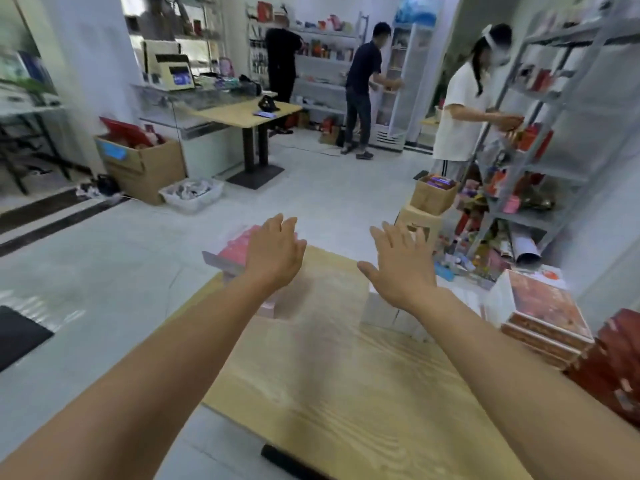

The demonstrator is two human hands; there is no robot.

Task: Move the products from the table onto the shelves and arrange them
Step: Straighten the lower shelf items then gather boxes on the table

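Step in hand: reach for products. Both arms extend forward over the wooden desk (329,375).

Hand state:
- The left hand (275,252) is spread, palm down, fingers (286,225) straight and gripping nothing. It hangs over a pink box (235,245) at the far left corner of the desk. Contact cannot be confirmed, since the frame is blurred.
- The right hand (401,268) is likewise spread and empty. It sits above a group of white boxes (381,311) near the far right edge.

Product location: no product visible on the desk has been lifted. A stack of flat decorated boxes (547,313) sits at the right side, just beside the white boxes. The shelves (554,133) stand well apart, to the right and beyond the desk; a person in a white top (460,112) is working there.

Judged progress: early in a pick cycle, no item secured.

Next move, as a judgement: lower each hand onto its nearest box, close the fingers round the sides, lift clear, then turn right toward the shelves. The white boxes sit close together, so a grip on one is likely to disturb its neighbours.
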